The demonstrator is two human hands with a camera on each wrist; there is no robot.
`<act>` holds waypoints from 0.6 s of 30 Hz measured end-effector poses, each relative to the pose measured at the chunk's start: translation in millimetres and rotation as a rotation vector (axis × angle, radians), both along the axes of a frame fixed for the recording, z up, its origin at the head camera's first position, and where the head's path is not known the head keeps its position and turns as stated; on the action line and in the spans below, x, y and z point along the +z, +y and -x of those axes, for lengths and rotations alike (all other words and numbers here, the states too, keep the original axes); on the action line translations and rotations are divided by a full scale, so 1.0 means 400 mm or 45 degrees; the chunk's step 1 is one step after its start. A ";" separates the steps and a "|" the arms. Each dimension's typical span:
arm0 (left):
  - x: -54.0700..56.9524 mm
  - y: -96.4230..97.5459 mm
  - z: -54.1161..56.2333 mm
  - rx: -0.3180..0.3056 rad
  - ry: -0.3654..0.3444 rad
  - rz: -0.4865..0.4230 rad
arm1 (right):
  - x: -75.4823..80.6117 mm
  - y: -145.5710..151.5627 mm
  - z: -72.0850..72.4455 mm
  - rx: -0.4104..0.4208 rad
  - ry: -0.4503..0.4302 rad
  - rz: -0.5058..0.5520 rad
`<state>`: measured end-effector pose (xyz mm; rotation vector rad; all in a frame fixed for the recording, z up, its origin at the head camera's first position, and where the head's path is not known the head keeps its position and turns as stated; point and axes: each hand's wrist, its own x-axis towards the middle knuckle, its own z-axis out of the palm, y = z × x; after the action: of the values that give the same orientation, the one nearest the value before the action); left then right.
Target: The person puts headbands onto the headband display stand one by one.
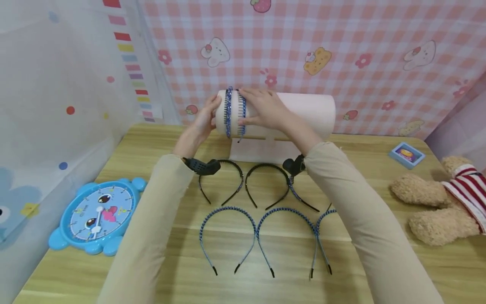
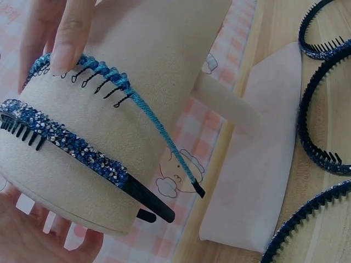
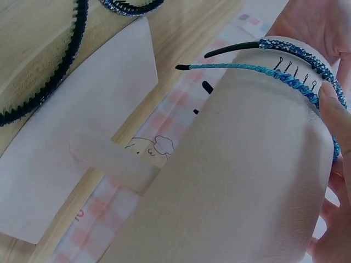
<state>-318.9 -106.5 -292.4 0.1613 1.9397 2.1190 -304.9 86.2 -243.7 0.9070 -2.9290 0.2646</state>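
Observation:
A pale padded cylinder on a stand (image 1: 303,112) carries two headbands near its left end. The outer headband (image 2: 71,142) is crusted with dark blue and silver beads and has comb teeth. Beside it sits a blue cord-wrapped headband (image 2: 151,115) with black wire loops and a black tip. My right hand (image 1: 263,107) grips this wrapped headband across the top of the cylinder, thumb (image 3: 332,107) on its near side. At the cylinder's left end, my left hand (image 1: 206,116) rests with fingers spread against the end face, partly hidden behind it.
Below the stand's white base (image 1: 258,150), black headbands (image 1: 267,165) lie on the wooden table, with blue wrapped headbands (image 1: 228,208) in a nearer row. A blue toy clock (image 1: 102,215) lies left. A small blue box (image 1: 407,155) and a plush toy (image 1: 436,223) occupy the right.

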 end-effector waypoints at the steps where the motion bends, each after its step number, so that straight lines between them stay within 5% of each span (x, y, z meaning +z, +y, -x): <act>1: 0.000 0.002 0.000 -0.001 -0.001 0.001 | 0.000 0.002 0.000 -0.001 0.000 0.005; 10: -0.001 0.001 0.004 -0.008 -0.013 -0.005 | 0.014 0.075 -0.011 -0.016 -0.027 0.196; 18: 0.004 -0.032 0.011 0.010 -0.016 -0.012 | 0.024 0.250 -0.046 -0.202 0.010 0.299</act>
<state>-323.1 -119.4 -290.8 0.1422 1.9266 2.1287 -286.5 186.2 -233.9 0.6380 -2.8613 0.5776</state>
